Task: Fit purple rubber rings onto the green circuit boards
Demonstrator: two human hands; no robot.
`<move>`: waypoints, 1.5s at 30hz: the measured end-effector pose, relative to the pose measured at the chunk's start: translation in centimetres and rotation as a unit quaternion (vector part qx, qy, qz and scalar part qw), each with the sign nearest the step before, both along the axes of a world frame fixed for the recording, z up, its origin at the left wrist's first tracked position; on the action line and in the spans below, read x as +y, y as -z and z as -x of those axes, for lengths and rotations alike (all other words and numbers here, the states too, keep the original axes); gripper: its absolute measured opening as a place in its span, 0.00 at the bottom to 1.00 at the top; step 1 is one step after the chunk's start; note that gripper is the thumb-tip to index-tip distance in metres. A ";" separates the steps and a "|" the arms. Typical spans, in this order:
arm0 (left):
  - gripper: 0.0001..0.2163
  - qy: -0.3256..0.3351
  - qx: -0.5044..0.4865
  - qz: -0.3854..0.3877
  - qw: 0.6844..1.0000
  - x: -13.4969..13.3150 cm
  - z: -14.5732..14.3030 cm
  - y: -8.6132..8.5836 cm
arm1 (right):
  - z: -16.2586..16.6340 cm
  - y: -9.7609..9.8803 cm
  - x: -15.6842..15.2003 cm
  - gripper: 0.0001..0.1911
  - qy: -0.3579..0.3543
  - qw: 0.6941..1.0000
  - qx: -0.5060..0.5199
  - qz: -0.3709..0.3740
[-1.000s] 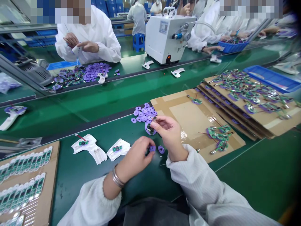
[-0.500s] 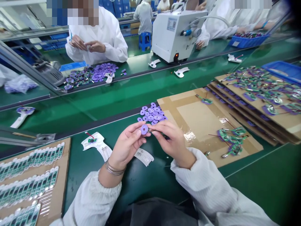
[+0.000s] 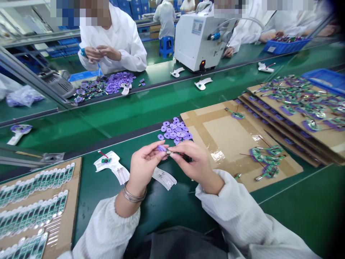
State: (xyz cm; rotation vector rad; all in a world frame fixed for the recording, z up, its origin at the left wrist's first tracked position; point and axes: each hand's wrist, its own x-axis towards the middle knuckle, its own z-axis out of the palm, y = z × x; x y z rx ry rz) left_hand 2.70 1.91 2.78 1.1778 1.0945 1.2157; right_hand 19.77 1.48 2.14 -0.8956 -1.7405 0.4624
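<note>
My left hand [image 3: 147,160] pinches a small purple ring-shaped piece [image 3: 161,148] between thumb and fingers. Against it, my right hand [image 3: 192,158] grips a circuit board with a small silver metal cylinder [image 3: 169,152] sticking out; most of the board is hidden by my fingers. The two parts meet between my fingertips. Just beyond my hands lies a pile of purple rings [image 3: 176,130]. On the green table under my left wrist rest a white plastic shell [image 3: 114,165] with a small board and red wire in it, and another white shell piece [image 3: 164,178].
Cardboard [image 3: 215,126] at right bears several circuit boards [image 3: 266,158]. Stacked cardboard layers [image 3: 291,133] with more boards stand farther right. Left, a cardboard sheet [image 3: 77,180] carries rows of boards. Beyond runs a green conveyor [image 3: 129,111] with white shells; a co-worker [image 3: 113,39] sits across, beside a white machine [image 3: 192,43].
The purple ring has tilted from facing me to nearly edge-on, and the silver cylinder now shows against it. White shells on the conveyor have shifted left.
</note>
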 end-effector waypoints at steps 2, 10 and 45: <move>0.14 0.011 -0.015 0.003 1.000 -0.1 0.0 0.0 | 0.0 0.1 0.1 0.08 0.019 1.000 0.003 -0.004; 0.09 -0.006 -0.043 -0.004 0.999 -0.4 -0.5 0.3 | 0.0 0.4 0.1 0.07 0.028 0.999 -0.028 -0.031; 0.12 0.040 0.341 -0.280 0.896 0.0 1.1 -1.3 | 0.2 1.4 0.5 0.06 0.013 0.997 -0.077 0.014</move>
